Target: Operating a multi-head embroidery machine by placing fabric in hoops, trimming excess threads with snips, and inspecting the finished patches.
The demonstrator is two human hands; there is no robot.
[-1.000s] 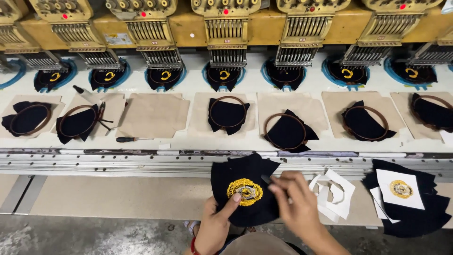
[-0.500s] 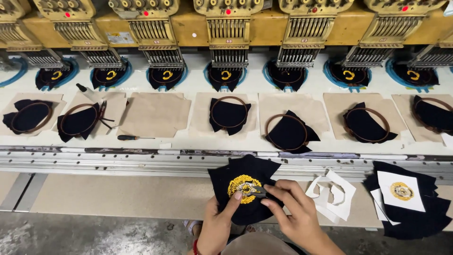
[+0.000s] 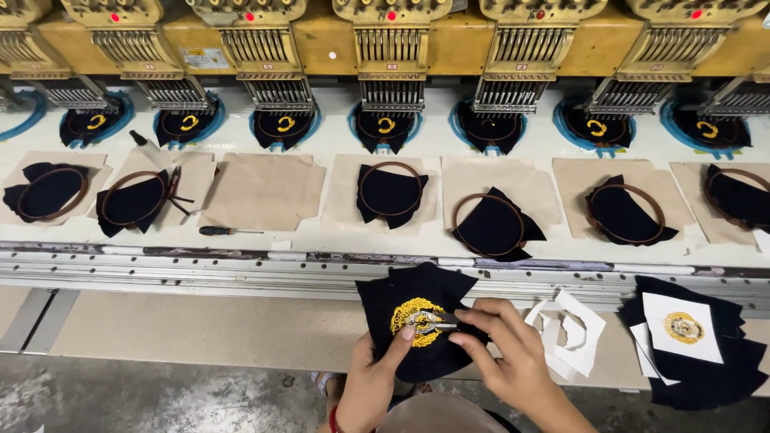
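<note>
I have the dark patch (image 3: 417,329) above the bench edge, left hand (image 3: 375,383) gripping it from below, thumb by the gold crest (image 3: 415,319). My right hand (image 3: 501,349) pinches what looks like snips (image 3: 443,319) at the crest: trimming needs tiny, steady cuts.

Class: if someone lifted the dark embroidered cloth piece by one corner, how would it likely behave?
The dark cloth piece would probably droop, since its edges look limp. Its gold emblem area likely stays stiffer. It seems light: the left hand supports it alone.
</note>
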